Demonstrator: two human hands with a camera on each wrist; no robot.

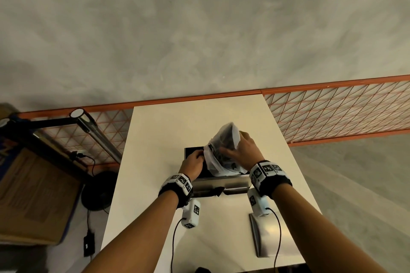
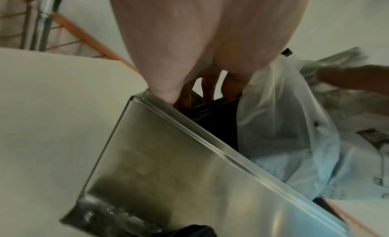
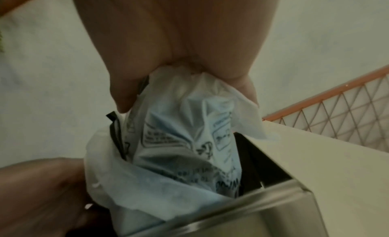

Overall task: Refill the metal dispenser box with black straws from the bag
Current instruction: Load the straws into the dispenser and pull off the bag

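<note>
The open metal dispenser box (image 1: 221,182) stands mid-table. My right hand (image 1: 235,146) grips the printed plastic bag (image 1: 224,150) by its closed end and holds it mouth-down in the box. In the right wrist view, thumb and fingers (image 3: 120,94) pinch the bunched bag (image 3: 185,149) above the box rim (image 3: 242,212). My left hand (image 1: 200,155) reaches into the box at the bag's left side. In the left wrist view its fingers (image 2: 210,90) point down onto black straws (image 2: 216,120) between the box's front wall (image 2: 168,157) and the bag (image 2: 280,115).
The box's metal lid (image 1: 270,235) lies on the white table (image 1: 166,139) near my right forearm. Some black straw ends show at the box's front slot (image 1: 216,191). An orange wire fence (image 1: 332,108) runs behind the table, and a cardboard box (image 1: 33,195) sits at left.
</note>
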